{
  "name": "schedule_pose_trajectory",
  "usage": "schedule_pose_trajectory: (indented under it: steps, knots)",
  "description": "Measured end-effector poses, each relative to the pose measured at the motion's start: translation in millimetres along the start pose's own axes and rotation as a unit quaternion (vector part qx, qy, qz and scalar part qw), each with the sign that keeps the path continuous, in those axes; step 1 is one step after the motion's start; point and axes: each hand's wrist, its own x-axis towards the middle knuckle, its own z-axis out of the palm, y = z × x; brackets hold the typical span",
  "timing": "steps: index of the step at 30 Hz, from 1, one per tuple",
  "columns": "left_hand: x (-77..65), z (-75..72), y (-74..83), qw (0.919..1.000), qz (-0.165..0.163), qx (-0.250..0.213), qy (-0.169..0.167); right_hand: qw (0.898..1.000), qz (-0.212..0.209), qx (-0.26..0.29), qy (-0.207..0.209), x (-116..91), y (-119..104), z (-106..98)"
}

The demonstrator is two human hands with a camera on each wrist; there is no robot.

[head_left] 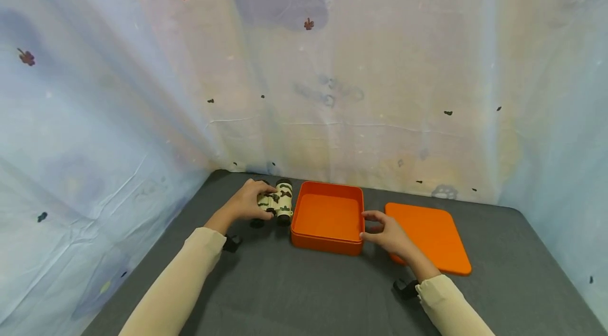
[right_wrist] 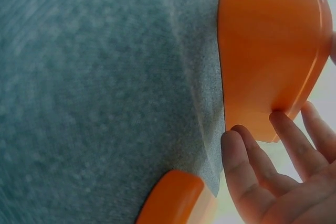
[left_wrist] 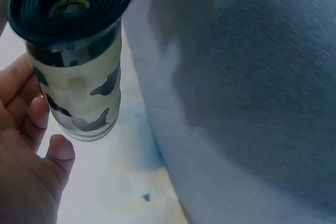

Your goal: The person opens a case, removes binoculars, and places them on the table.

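Note:
A pair of camouflage-patterned binoculars (head_left: 284, 201) is at the back left of the grey table, left of an open orange box (head_left: 328, 246). My left hand (head_left: 249, 200) grips the binoculars from the left, fingers on the far side and thumb on the near side. In the left wrist view, one camouflage barrel (left_wrist: 79, 90) with a dark round eyecup stands in front of the fingers. My right hand (head_left: 387, 233) is at the right side of the box, its fingertips touching the outer wall (right_wrist: 268, 61) in the right wrist view. Those fingers are extended and slightly bent.
A flat orange lid (head_left: 432, 236) lies on the grey table (head_left: 304, 294) right of the box, partly behind my right hand. A pale patterned cloth (head_left: 389, 77) hangs along the table's back and sides. Both wrists wear dark straps (head_left: 233, 243).

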Motion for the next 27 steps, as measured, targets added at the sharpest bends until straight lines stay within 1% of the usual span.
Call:
schedule_pose_trajectory:
  steps: [2, 8, 16, 21, 27]
  knots:
    - [-2.3, 1.8, -3.3, 1.0000, -0.002, 0.003, 0.000, 1.000, -0.005, 0.001, -0.001, 0, 0, 0]
    - [-6.3, 8.1, -9.8, 0.9999, -0.014, -0.006, -0.006, 1.000, 0.007, 0.002, 0.002, 1, -1, -1]
    - [-11.0, 18.2, -18.7, 0.9996, -0.027, -0.006, -0.010, 1.000, -0.002, 0.004, 0.000, 3, 1, -1]
    - [-13.4, 24.0, -20.9, 0.9989, -0.039, -0.016, -0.018, 1.000, 0.000, 0.002, -0.001, 3, 2, -1]
    - [-15.9, 25.8, -21.6, 0.9987, -0.049, -0.010, -0.008, 1.000, -0.002, -0.001, -0.005, 5, 0, -2]
